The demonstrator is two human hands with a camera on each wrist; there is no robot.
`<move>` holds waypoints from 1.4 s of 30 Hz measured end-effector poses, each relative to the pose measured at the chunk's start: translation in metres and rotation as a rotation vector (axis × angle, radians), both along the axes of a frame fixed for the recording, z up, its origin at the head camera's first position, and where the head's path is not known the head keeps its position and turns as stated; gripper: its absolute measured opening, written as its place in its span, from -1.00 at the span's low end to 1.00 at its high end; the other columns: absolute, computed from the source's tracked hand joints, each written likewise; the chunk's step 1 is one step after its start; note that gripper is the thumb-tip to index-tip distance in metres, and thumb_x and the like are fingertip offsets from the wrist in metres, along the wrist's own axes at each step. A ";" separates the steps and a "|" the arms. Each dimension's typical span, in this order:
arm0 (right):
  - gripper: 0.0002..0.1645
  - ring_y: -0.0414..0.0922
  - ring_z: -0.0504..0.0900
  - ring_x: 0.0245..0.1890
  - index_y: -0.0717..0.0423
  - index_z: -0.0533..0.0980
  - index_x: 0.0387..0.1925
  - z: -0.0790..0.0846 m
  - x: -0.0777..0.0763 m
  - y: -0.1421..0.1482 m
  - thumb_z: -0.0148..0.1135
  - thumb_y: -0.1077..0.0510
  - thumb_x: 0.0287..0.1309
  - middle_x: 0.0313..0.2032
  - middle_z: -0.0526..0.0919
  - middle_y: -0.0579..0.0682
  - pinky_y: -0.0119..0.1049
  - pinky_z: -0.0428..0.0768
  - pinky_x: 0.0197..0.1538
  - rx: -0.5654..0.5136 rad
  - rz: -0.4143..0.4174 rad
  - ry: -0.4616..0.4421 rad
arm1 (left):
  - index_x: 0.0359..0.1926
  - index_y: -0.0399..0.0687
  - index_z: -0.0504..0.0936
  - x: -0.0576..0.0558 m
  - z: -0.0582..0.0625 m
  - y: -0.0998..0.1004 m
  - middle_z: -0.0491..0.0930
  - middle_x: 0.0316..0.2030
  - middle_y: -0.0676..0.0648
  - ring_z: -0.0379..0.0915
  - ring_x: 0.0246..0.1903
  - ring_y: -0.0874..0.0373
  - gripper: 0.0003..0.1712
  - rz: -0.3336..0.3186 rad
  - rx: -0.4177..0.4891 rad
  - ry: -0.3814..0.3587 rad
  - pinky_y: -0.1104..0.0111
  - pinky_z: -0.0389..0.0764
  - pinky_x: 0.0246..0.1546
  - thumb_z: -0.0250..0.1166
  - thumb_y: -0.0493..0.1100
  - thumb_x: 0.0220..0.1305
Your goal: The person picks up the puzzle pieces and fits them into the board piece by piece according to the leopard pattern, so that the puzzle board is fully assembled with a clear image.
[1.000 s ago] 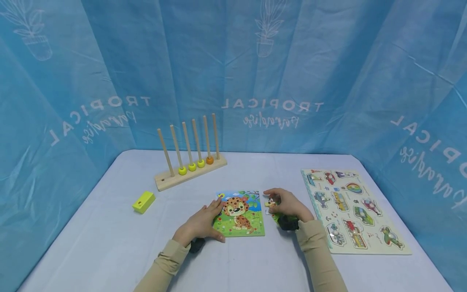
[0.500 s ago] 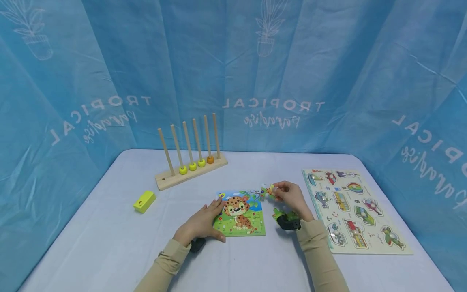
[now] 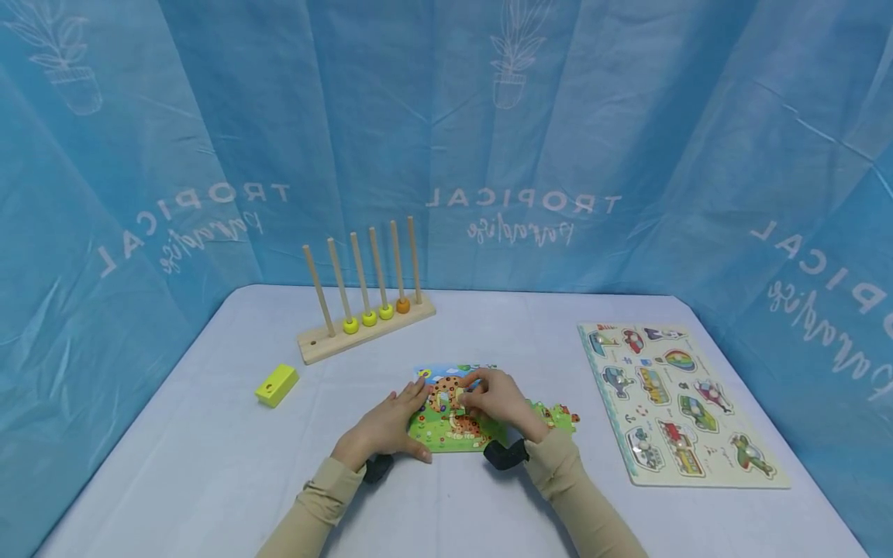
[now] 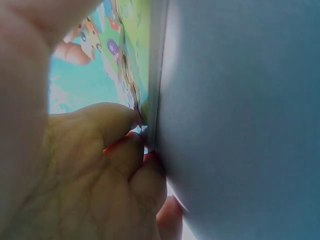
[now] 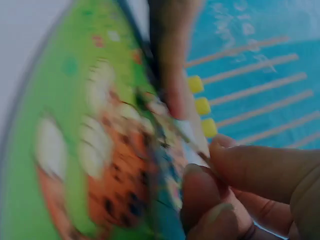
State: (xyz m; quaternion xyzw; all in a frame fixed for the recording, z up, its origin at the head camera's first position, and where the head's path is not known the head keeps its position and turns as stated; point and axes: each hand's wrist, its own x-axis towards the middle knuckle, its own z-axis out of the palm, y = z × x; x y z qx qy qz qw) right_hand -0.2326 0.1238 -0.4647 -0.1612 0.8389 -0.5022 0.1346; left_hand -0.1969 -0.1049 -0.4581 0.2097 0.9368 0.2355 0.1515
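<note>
- The leopard puzzle board (image 3: 453, 418) lies flat on the table (image 3: 209, 465), straight ahead of me, near of the peg rack (image 3: 366, 325)
- My right hand (image 3: 498, 403) pinches a puzzle piece (image 3: 460, 397) over the board's right half
- My left hand (image 3: 384, 430), fingers out flat, presses the board's left edge
- More loose pieces (image 3: 554, 416) lie just right of the board

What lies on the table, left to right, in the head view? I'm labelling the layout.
Yellow block → peg rack → leopard puzzle under both hands → loose pieces → vehicle puzzle board.
</note>
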 end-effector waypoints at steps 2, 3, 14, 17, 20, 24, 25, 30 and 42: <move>-0.70 -0.20 0.59 -0.60 0.23 0.57 -0.03 -0.001 0.003 -0.007 0.26 0.20 0.21 -0.52 0.67 0.05 -0.33 0.60 -0.51 0.033 0.000 0.020 | 0.50 -0.21 0.03 0.000 0.000 0.000 -0.10 0.53 -0.18 -0.15 0.51 -0.14 0.33 -0.006 0.001 0.001 -0.04 -0.02 0.51 0.57 0.14 -0.19; -0.71 -0.22 0.58 -0.60 0.22 0.57 -0.05 -0.002 0.004 -0.009 0.26 0.20 0.21 -0.52 0.66 0.03 -0.35 0.59 -0.51 0.048 0.001 0.036 | 0.50 -0.20 0.03 0.001 0.001 0.001 -0.10 0.53 -0.18 -0.15 0.51 -0.14 0.33 -0.007 0.001 0.000 -0.04 -0.02 0.51 0.57 0.15 -0.19; -0.80 -0.26 0.38 -0.70 0.15 0.61 -0.19 -0.008 0.009 -0.031 0.33 0.14 0.16 -0.62 0.54 -0.07 -0.43 0.40 -0.63 0.220 -0.076 0.213 | 0.50 -0.18 0.03 0.003 0.002 0.000 -0.10 0.53 -0.17 -0.14 0.51 -0.14 0.32 0.009 0.034 -0.002 -0.04 0.00 0.51 0.58 0.11 -0.19; -0.80 -0.27 0.39 -0.67 0.12 0.61 -0.21 -0.010 0.008 -0.035 0.35 0.12 0.14 -0.59 0.54 -0.09 -0.44 0.39 -0.60 0.274 -0.109 0.222 | 0.50 -0.19 0.03 0.003 0.001 -0.001 -0.10 0.53 -0.18 -0.14 0.51 -0.15 0.32 0.003 0.034 0.000 -0.06 0.01 0.50 0.57 0.12 -0.19; -0.76 -0.25 0.37 -0.67 0.10 0.61 -0.20 -0.009 0.007 -0.038 0.37 0.09 0.13 -0.59 0.53 -0.08 -0.43 0.34 -0.62 0.306 -0.131 0.215 | 0.50 -0.22 0.03 0.002 0.000 -0.001 -0.09 0.53 -0.17 -0.14 0.51 -0.14 0.33 0.004 0.018 0.003 -0.05 0.01 0.51 0.57 0.13 -0.19; -0.70 -0.24 0.37 -0.64 0.06 0.60 -0.14 -0.007 0.006 -0.042 0.37 0.03 0.12 -0.57 0.53 -0.11 -0.42 0.32 -0.61 0.343 -0.145 0.198 | 0.49 -0.26 0.04 0.001 0.000 -0.001 -0.09 0.53 -0.18 -0.14 0.51 -0.13 0.33 0.010 0.018 0.003 -0.03 0.00 0.51 0.58 0.13 -0.19; -0.69 -0.24 0.38 -0.63 0.06 0.60 -0.13 -0.006 0.006 -0.043 0.37 0.03 0.11 -0.56 0.54 -0.11 -0.41 0.32 -0.60 0.344 -0.146 0.195 | 0.48 -0.27 0.04 0.000 0.000 -0.001 -0.09 0.53 -0.18 -0.14 0.51 -0.13 0.33 0.010 0.022 0.003 -0.03 0.00 0.51 0.58 0.12 -0.19; -0.70 -0.25 0.41 -0.62 0.04 0.59 -0.09 -0.003 0.006 -0.047 0.35 0.05 0.14 -0.52 0.56 -0.12 -0.41 0.35 -0.60 0.358 -0.145 0.186 | 0.48 -0.29 0.04 0.001 0.000 -0.003 -0.09 0.53 -0.22 -0.14 0.50 -0.17 0.32 -0.006 0.035 0.004 -0.07 0.00 0.50 0.57 0.11 -0.17; -0.74 -0.15 0.50 -0.48 -0.01 0.53 -0.25 0.002 -0.002 -0.047 0.40 0.02 0.08 -0.36 0.62 -0.06 -0.28 0.41 -0.46 0.452 -0.169 0.077 | 0.49 -0.27 0.02 0.001 0.002 0.002 -0.10 0.53 -0.19 -0.17 0.51 -0.14 0.31 -0.003 0.018 -0.010 -0.03 -0.03 0.52 0.56 0.12 -0.15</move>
